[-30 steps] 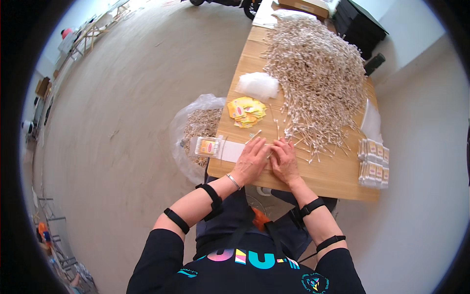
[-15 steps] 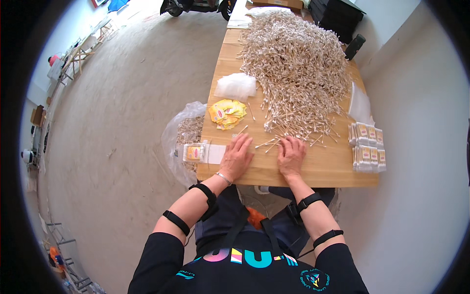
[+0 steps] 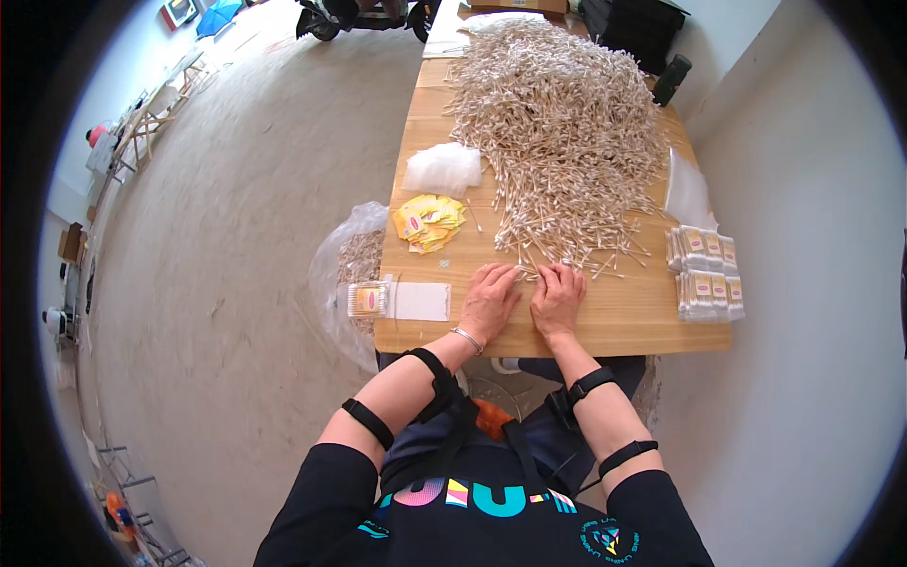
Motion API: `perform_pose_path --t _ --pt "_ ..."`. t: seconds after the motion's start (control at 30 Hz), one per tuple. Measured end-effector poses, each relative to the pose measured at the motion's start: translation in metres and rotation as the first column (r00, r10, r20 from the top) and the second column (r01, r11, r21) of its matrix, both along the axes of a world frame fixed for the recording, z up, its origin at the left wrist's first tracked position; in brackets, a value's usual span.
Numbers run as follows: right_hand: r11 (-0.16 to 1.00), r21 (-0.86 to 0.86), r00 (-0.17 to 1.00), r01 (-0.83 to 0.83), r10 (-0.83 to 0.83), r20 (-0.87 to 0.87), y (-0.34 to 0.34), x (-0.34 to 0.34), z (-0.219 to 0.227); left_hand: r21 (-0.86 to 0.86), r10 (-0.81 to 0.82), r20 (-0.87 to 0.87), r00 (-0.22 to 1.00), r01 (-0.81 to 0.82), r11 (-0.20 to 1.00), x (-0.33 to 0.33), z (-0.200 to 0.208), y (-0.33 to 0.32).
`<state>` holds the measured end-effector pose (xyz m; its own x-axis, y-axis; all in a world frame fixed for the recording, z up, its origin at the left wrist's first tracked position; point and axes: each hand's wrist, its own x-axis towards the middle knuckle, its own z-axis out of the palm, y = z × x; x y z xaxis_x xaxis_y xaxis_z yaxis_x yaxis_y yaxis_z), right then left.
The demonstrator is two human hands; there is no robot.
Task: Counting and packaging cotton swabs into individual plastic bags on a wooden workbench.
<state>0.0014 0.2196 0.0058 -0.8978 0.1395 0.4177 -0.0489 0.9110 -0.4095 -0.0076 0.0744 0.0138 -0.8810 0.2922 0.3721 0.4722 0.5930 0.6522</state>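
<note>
A big heap of cotton swabs [image 3: 567, 142] with wooden sticks and white tips covers much of the table. At its near edge my left hand [image 3: 489, 300] and my right hand [image 3: 557, 302] lie close together. Their fingers are bent and closed around a few loose swabs, whose ends show in the gap between them. How many swabs each hand has is hidden under the fingers. Left of my left hand lies a flat white bag [image 3: 422, 302]. Beside it, at the table's left edge, is a filled pack of swabs [image 3: 367, 300] with a yellow card.
Yellow cards [image 3: 429, 223] lie in a loose pile at the left, below a stack of clear bags [image 3: 442, 170]. Finished packs [image 3: 704, 274] stand in rows at the right, near more clear bags [image 3: 688, 192]. A plastic sack [image 3: 354, 260] of swabs hangs beside the table; a wall [image 3: 803, 283] rises at right.
My left hand has moved right, from beside the white bag to near my right hand, uncovering the bag. Loose swabs beside my right hand are now drawn in between both hands.
</note>
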Motion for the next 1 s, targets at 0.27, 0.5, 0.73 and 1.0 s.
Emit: perform_pose_path --t 0.27,0.5,0.73,1.0 --pt "0.994 0.005 0.991 0.113 -0.112 -0.078 0.001 -0.002 -0.008 0.066 -0.154 0.063 0.986 0.150 0.987 -0.005 -0.012 -0.043" --pt "0.995 0.012 0.988 0.099 -0.097 -0.118 0.000 -0.002 -0.007 -0.195 0.195 -0.190 0.962 -0.231 0.953 0.024 0.021 -0.052" --pt "1.000 0.021 0.998 0.020 -0.018 -0.066 -0.006 -0.001 -0.005 -0.053 -0.028 -0.003 1.000 0.028 0.998 0.019 -0.003 -0.061" --pt "0.998 0.061 0.996 -0.015 0.020 -0.085 -0.033 -0.007 0.003 -0.149 0.153 -0.070 0.986 -0.162 0.975 0.018 0.010 -0.054"
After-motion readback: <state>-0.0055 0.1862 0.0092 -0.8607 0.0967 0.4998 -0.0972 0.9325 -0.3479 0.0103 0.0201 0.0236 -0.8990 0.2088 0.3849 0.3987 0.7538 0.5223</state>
